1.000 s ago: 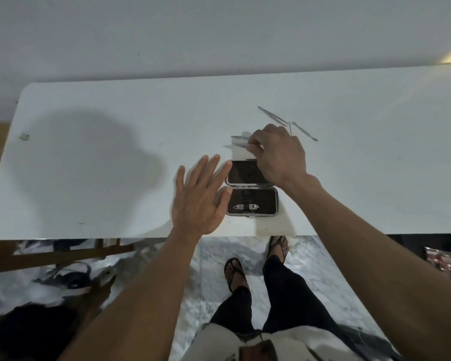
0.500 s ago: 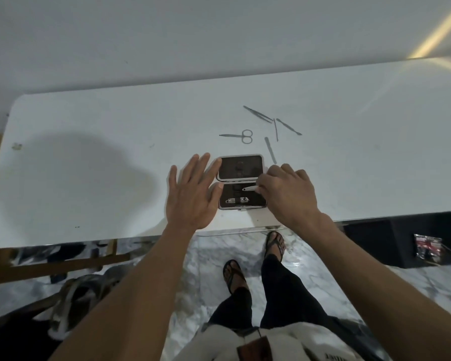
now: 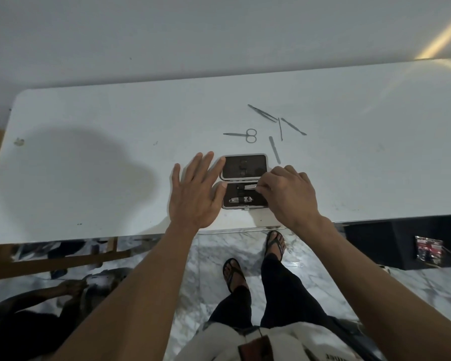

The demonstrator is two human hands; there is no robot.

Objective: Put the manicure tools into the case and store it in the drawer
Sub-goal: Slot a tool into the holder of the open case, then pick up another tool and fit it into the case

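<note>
A small dark manicure case [image 3: 244, 166] lies open near the table's front edge, lid half behind, tray half in front. A nail clipper [image 3: 241, 199] sits strapped in the tray half. My right hand [image 3: 289, 195] pinches a small silver tool [image 3: 250, 187] over the tray half. My left hand [image 3: 197, 194] lies flat with fingers spread, touching the case's left side. Behind the case on the table lie scissors [image 3: 245, 135], a nail file [image 3: 274, 149], tweezers [image 3: 262, 113] and two thin picks [image 3: 293, 126].
The white table [image 3: 89, 165] runs left to right with its front edge just below the case. Under it are a marble floor, my sandalled feet [image 3: 233, 272], a wooden frame [image 3: 63, 259] at left and a dark cabinet [image 3: 401, 243] at right.
My right hand picked a silver tool from near the scissors and brought it down to the tray half of the case. My left hand stayed flat beside the case.
</note>
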